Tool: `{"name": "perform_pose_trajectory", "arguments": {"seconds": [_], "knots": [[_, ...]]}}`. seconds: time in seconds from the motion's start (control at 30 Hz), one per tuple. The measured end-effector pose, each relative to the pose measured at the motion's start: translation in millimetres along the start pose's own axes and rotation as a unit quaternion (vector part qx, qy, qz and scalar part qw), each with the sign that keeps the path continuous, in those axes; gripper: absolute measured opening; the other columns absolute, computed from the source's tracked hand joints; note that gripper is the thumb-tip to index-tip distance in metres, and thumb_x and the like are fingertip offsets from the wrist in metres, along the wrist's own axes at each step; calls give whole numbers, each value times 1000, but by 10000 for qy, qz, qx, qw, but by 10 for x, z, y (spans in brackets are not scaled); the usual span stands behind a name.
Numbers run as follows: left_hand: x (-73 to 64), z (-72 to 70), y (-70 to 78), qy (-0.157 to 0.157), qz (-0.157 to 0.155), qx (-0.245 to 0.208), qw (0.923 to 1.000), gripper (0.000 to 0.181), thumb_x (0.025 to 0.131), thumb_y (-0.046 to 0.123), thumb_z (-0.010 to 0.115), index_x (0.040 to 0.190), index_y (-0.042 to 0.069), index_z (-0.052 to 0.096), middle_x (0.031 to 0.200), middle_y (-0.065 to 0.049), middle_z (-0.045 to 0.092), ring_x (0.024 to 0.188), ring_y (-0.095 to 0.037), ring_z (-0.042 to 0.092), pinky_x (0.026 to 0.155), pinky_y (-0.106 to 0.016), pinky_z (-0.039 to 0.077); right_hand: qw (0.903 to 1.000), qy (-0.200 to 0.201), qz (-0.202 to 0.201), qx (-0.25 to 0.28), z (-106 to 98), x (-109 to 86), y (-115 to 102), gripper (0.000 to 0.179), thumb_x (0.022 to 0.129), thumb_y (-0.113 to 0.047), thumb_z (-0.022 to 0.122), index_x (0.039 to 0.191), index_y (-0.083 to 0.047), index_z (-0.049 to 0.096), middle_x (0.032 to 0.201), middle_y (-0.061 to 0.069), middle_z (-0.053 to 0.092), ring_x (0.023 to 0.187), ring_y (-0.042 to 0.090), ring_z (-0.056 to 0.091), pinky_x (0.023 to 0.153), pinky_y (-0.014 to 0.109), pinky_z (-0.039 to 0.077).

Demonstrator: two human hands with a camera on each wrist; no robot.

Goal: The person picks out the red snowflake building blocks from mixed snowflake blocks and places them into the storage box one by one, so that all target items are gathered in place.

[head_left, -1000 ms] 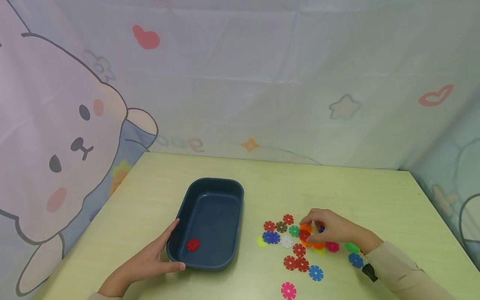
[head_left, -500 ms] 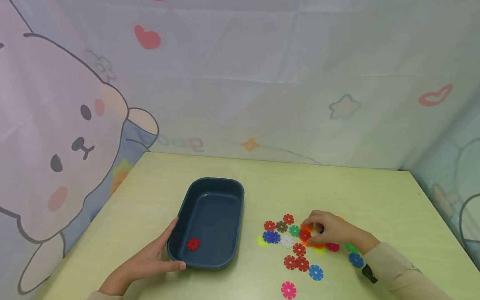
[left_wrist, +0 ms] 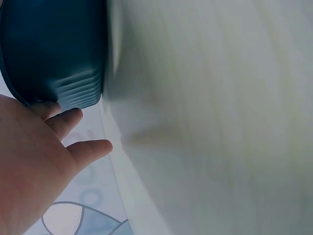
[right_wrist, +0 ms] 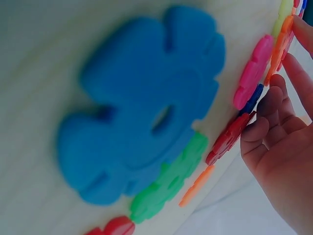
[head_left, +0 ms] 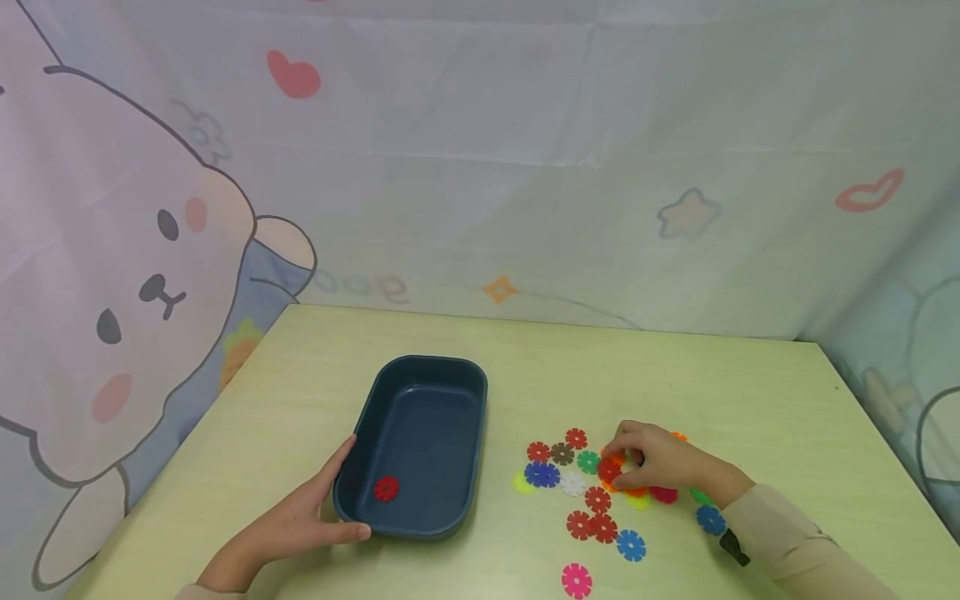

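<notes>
My left hand spreads round the near-left corner of a dark blue plastic tub, straight fingers against its outer wall, thumb at the near rim. In the left wrist view, fingertips touch the ribbed wall of the tub. A red snowflake disc lies inside it. To the right, my right hand reaches into a scatter of snowflake discs. Its thumb and forefinger pinch at the edges of another red disc, which lies over orange ones. The right wrist view shows that hand with its other fingers curled in.
Between tub and right hand lie a white disc, a green disc, blue discs and several red ones. Nearer are a blue disc and a pink disc. A small black object sits by the right sleeve.
Almost nothing moves. The right hand's fingers settle slightly around the red disc, and an orange disc behind the hand comes into sight. The left hand stays at the tub.
</notes>
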State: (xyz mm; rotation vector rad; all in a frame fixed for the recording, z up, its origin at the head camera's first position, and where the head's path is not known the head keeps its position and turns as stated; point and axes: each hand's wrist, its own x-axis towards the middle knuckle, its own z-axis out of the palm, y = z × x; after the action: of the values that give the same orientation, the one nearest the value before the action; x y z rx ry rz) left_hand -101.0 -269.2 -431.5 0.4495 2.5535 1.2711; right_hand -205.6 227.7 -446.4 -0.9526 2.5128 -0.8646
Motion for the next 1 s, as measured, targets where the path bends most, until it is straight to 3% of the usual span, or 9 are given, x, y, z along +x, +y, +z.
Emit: {"name": "perform_pose_trajectory", "arguments": {"seconds": [0.4,0.63,1.0], "knots": [[-9,3,19,35,13,32,10000,111,80,28,78,156,17,-1,160,-22,6,143,-45,10,103,-68,24,10000,31,-52,-18,43,28,8,29,81,-24,78,104,-11,67,91,-5,54,67,5,43,60,22,43],[-7,4,14,32,-6,-12,10000,111,80,28,78,156,17,-1,160,-21,5,143,-45,9,103,-67,23,9997,90,188,-115,64,31,4,29,80,-24,78,104,-15,64,89,-8,56,74,9,49,64,23,46],[-2,0,14,20,0,35,10000,110,80,28,78,156,19,-1,160,-20,5,143,-45,10,103,-67,24,9999,23,14,114,35,23,-22,23,83,-20,75,103,-16,63,73,-8,52,66,4,46,59,22,43]]}}
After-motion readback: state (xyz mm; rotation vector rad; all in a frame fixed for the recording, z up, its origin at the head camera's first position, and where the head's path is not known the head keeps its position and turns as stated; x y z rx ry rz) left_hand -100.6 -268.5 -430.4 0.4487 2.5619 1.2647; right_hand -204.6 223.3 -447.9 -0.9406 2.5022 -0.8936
